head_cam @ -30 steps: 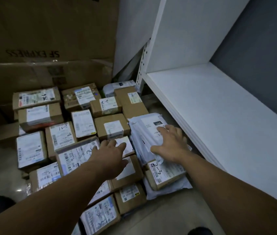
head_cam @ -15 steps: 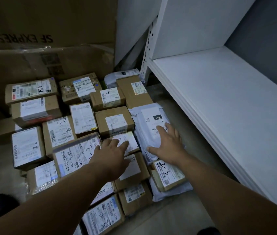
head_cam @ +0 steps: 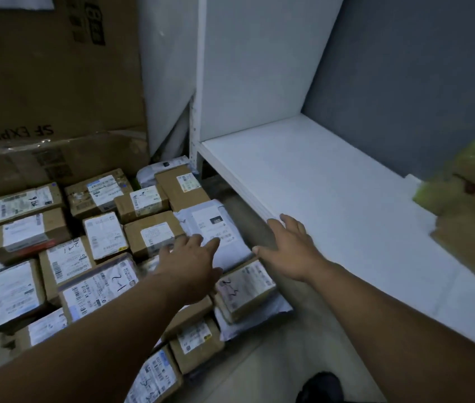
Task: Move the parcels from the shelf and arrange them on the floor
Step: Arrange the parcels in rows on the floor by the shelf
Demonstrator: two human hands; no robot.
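Observation:
Several labelled cardboard parcels [head_cam: 152, 234] lie in rows on the floor, with a grey plastic mailer [head_cam: 215, 228] among them. My left hand [head_cam: 189, 263] hovers flat over the parcels, fingertips at the mailer's near edge, holding nothing. My right hand [head_cam: 291, 248] is lifted with spread fingers beside the front edge of the white shelf [head_cam: 332, 199], also holding nothing. A brown parcel [head_cam: 474, 248] and a blurred yellow-green package [head_cam: 463, 175] sit on the shelf at the far right.
Big flattened cardboard boxes [head_cam: 56, 82] lean against the wall behind the parcels. A small box with a handwritten label [head_cam: 245, 289] rests on a grey mailer near my wrists. A dark shoe [head_cam: 322, 388] shows at the bottom. Bare floor lies under the shelf edge.
My right hand has lifted off the grey mailer and moved right toward the shelf edge. My left hand shifted forward to the mailer. The view swung up and right, showing parcels on the shelf.

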